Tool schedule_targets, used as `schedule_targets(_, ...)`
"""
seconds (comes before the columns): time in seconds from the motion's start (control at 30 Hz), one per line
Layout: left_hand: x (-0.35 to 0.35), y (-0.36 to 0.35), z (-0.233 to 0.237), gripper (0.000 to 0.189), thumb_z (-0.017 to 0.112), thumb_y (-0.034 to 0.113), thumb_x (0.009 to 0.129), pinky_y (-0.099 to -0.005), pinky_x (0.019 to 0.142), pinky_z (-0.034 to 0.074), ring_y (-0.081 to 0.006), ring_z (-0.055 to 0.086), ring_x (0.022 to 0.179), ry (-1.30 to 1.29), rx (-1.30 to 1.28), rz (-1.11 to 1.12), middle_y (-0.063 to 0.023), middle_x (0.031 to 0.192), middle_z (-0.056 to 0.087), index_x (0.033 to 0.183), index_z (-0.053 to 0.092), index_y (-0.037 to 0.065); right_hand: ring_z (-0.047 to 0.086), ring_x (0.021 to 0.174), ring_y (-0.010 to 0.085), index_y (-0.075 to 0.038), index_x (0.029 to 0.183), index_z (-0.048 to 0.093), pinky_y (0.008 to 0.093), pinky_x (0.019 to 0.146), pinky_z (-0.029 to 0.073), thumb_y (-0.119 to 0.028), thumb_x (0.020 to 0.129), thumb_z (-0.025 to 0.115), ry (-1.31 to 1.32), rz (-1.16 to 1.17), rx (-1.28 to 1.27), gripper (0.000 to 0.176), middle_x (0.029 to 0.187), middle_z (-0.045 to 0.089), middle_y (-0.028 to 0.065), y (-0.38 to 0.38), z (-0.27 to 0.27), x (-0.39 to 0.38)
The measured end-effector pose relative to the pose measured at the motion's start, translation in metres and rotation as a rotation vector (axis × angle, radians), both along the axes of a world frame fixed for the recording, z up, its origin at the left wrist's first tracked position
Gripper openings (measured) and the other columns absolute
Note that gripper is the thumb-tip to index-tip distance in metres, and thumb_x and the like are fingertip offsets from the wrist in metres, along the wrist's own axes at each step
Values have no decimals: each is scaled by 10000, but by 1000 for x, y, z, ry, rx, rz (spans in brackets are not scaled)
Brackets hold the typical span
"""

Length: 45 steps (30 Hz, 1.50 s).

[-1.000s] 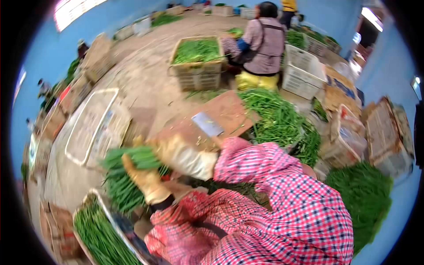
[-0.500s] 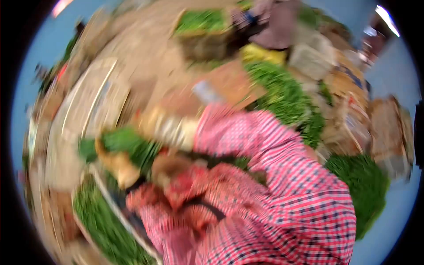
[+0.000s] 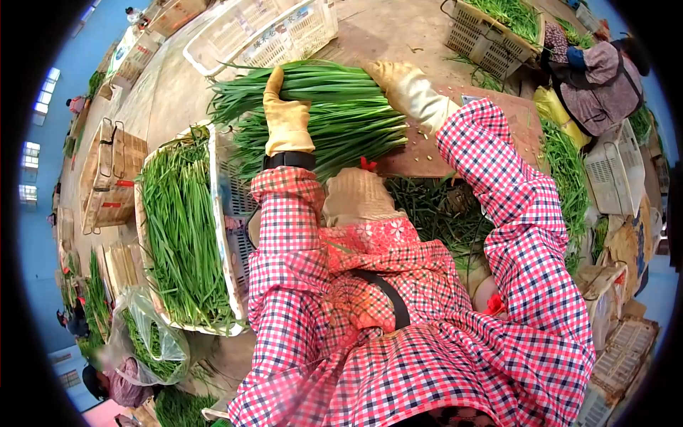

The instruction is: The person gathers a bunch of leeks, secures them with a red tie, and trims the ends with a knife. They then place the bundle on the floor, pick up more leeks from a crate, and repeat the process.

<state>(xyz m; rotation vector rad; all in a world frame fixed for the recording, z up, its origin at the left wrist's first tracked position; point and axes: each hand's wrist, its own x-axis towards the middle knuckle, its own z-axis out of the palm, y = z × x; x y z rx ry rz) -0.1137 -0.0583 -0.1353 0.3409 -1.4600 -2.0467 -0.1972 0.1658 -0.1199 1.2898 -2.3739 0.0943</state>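
Observation:
Both of my hands wear yellowish work gloves and hold an upper bunch of garlic chives [image 3: 331,80], long flat green leaves with paler stem ends. My left hand [image 3: 287,117] is closed on its leafy side, the thumb lying over the leaves and the other fingers hidden. At the stem end, my right hand [image 3: 398,80] curls round the right side of the same bunch. Just below, more chives [image 3: 341,132] lie in a pile, pale stems pointing right, partly over a brown board [image 3: 430,153].
A white crate [image 3: 220,235] full of chives stands at my left, with a brown crate [image 3: 114,174] beyond it. Ahead is another white crate [image 3: 306,32]. At the upper right, a person [image 3: 597,85] sits near a crate of greens [image 3: 491,46] and a chive heap [image 3: 565,185].
The view has turned right and steadied. My hands, lower and near loose greens before, are now raised further ahead with a bunch of chives between them.

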Motion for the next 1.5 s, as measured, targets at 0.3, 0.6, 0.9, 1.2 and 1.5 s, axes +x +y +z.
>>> schedule_targets(0.3,12,-21,1,799,647,-234,681,-275,941,502,-209,613,1088,-274,-323,107,-153,1247,617,1410,467,37,622,1072,356,-101,1340,495,447,887,504,-30,812,602,-489,-164,68,542,1157,640,195,28,-2,-6)
schedule_targets(0.6,113,-126,35,464,646,246,920,-272,538,455,-103,508,603,-621,-549,229,-6,775,623,1335,578,48,680,956,346,-74,1265,535,420,800,562,-20,841,584,-370,-161,211,430,1051,685,176,17,-11,3)
schedule_targets(0.9,140,60,29,1185,855,403,672,-501,1200,138,-313,177,1486,-535,-1715,-125,-163,1596,227,1550,139,55,634,1070,362,-106,1321,518,438,885,530,-35,866,551,-485,-140,174,461,1180,645,184,20,-8,2)
schedule_targets(1.2,107,70,11,1230,784,564,655,-591,1175,84,-347,151,1490,-628,-2034,-279,-162,1597,211,1550,125,35,669,1025,341,-46,1219,582,418,856,554,-46,920,504,-469,-134,129,310,1104,678,191,20,-10,5)
schedule_targets(1.5,51,64,7,776,539,238,865,-581,1190,79,-314,139,1504,-435,-2521,68,-124,1615,198,1540,199,64,645,768,161,-84,1087,539,301,602,531,-103,848,585,345,-48,124,244,844,610,19,27,-46,32)
